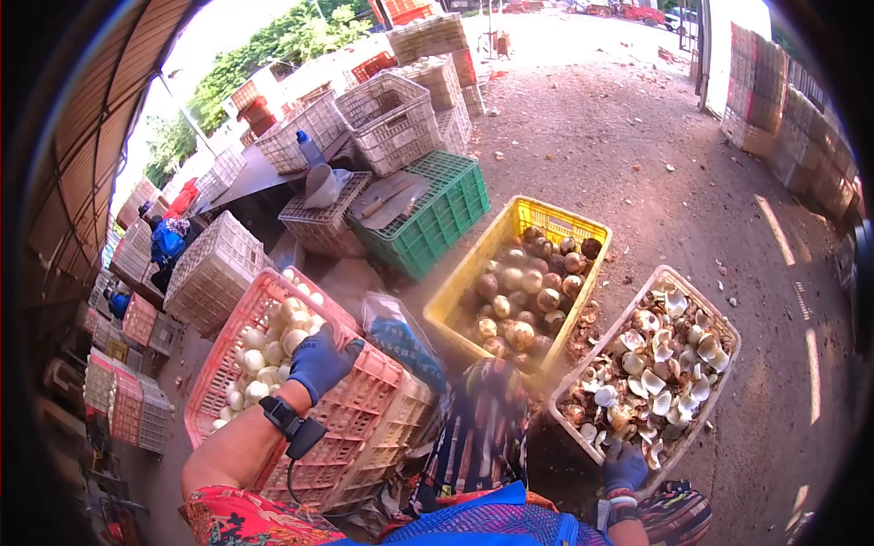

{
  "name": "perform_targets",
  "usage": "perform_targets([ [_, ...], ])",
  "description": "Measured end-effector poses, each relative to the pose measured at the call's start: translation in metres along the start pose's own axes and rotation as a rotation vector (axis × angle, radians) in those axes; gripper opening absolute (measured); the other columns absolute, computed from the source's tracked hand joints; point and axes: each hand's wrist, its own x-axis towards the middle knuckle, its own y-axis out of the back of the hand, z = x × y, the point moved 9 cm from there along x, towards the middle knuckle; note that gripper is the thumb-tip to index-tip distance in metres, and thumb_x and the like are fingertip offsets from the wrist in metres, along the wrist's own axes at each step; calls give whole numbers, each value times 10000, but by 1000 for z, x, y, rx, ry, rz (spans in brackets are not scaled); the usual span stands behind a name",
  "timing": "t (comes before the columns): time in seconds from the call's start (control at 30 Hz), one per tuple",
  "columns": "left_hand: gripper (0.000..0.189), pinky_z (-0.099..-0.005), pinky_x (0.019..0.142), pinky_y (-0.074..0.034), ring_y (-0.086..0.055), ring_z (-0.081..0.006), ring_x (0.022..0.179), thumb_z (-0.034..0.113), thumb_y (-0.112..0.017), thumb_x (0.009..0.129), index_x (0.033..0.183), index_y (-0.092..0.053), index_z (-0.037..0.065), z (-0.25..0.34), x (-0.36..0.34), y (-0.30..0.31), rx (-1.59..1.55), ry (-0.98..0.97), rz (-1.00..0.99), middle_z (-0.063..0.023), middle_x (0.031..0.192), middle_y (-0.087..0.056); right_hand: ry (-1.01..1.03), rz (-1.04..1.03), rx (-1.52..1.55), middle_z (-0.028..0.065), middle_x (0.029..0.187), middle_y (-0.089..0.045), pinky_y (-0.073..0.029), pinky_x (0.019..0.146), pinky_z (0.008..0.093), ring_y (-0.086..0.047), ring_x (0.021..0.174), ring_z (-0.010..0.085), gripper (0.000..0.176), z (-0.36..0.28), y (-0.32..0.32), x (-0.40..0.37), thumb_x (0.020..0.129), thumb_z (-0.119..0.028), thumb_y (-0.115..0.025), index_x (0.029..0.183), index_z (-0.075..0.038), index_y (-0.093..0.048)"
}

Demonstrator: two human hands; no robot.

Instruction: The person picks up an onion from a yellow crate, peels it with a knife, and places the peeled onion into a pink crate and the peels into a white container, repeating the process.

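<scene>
My left hand, in a blue glove, is over the near rim of a pink crate. Its visible fingers are spread beside the white, smooth round balls heaped inside, and I see no ball in its grasp. At the near corner of a pale crate, my gloved right hand has its fingers bent at the curved white-and-brown shell pieces; I cannot tell what it grips. Between the hands, farther off, a yellow crate contains brown and whitish round balls.
A green crate bears a flat board with a tool on it. Stacked crates and a blue bottle stand behind. People in blue are far left. Scraps dot the dirt floor; more stacks line the right side.
</scene>
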Motion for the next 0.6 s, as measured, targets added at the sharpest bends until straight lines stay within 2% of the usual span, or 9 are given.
perform_targets([
  [0.17,547,-508,802,-522,-664,-453,914,488,-636,879,1111,-563,-2,1,6,-12,60,-41,-9,-284,948,-677,-1,10,-11,172,806,-673,-489,706,501,-644,770,383,383,0,1,0,960,-387,-501,790,-95,-681],
  [0.23,551,-506,802,-524,-668,-447,909,503,-628,882,1106,-566,3,-5,1,-2,54,-20,15,-279,942,-680,60,62,23,169,807,-674,-489,706,502,-645,768,380,381,-1,0,-1,959,-377,-502,794,-86,-682],
  [0.3,556,-502,802,-527,-674,-440,905,520,-619,885,1100,-572,9,1,-4,5,-21,-1,22,-274,936,-683,54,37,51,169,819,-674,-484,719,497,-640,788,382,375,-5,2,-1,966,-353,-495,802,-70,-679],
  [0.6,580,-487,817,-517,-671,-432,919,560,-597,890,1067,-581,8,-1,0,-1,43,-4,-4,-269,951,-684,32,12,59,180,844,-682,-497,727,497,-652,805,387,394,-2,-3,1,972,-382,-484,841,-78,-698],
])
